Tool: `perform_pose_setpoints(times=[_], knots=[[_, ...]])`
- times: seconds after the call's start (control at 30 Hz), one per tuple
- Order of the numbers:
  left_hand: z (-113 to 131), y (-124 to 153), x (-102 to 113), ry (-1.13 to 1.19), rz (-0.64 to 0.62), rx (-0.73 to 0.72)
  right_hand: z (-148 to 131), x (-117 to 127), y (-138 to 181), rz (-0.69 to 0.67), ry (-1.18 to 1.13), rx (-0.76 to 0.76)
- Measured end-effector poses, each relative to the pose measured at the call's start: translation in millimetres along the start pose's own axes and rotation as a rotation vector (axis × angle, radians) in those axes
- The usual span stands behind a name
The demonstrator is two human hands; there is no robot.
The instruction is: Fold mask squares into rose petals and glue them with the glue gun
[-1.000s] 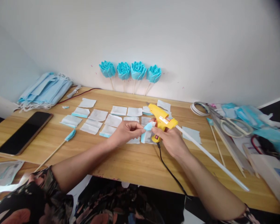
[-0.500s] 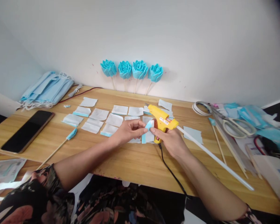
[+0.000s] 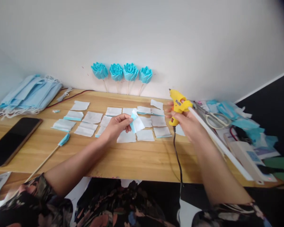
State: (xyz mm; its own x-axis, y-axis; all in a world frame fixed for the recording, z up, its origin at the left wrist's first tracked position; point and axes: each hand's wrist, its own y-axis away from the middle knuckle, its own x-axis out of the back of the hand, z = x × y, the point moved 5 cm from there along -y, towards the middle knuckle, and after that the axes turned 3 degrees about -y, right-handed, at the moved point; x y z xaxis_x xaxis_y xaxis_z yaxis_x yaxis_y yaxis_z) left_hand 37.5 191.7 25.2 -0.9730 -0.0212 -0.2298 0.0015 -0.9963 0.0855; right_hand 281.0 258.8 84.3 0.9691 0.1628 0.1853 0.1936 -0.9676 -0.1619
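My left hand (image 3: pixel 119 125) is closed, pinching a small piece of mask fabric (image 3: pixel 139 124), white with a light blue folded edge, above the table. In my right hand (image 3: pixel 186 121) is a yellow hot glue gun (image 3: pixel 177 105), held upright by its handle with the nozzle pointing up and slightly left. A long white glue stick (image 3: pixel 220 143) sticks out of its back, and a black cord hangs down. Below both hands lie rows of cut white fabric pieces (image 3: pixel 145 135), some with blue edges.
Several blue fabric flowers (image 3: pixel 130 72) on sticks lean against the wall. A stack of masks (image 3: pixel 30 94) and a phone (image 3: pixel 15 142) lie left, near a stick with a blue tip (image 3: pixel 64 139). Scissors (image 3: pixel 217 120), fabric scraps (image 3: pixel 245 126) and a power strip (image 3: pixel 247 157) are at right.
My right hand has moved right with the glue gun, away from the fabric piece, which my left hand alone now holds. The view has turned to the right.
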Motion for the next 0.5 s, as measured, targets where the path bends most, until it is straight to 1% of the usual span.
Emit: perform_pose_setpoints(times=[0.07,0.13,0.17,0.23,0.27,0.33,0.4,0.43,0.5], knots=[[2,1,0,0.034,0.002,0.000,-8,23,4,-0.039,0.204,0.032],[4,1,-1,0.060,-0.006,-0.004,-10,46,12,-0.067,0.460,0.040],[5,2,-2,0.066,-0.011,-0.008,-6,55,17,-0.099,0.623,0.024],[7,2,-3,0.075,-0.018,-0.014,5,72,28,-0.107,0.961,0.007],[7,3,-3,0.079,-0.018,-0.016,11,76,32,-0.132,1.073,0.025],[8,3,-3,0.079,-0.021,-0.013,25,78,40,-0.200,1.186,0.081],[9,3,-3,0.075,-0.021,-0.010,38,77,44,-0.245,1.218,0.108],[9,3,-3,0.069,-0.022,-0.006,42,78,44,-0.244,1.217,0.104],[10,4,-3,0.060,-0.019,-0.003,48,83,43,-0.196,1.180,0.068]])
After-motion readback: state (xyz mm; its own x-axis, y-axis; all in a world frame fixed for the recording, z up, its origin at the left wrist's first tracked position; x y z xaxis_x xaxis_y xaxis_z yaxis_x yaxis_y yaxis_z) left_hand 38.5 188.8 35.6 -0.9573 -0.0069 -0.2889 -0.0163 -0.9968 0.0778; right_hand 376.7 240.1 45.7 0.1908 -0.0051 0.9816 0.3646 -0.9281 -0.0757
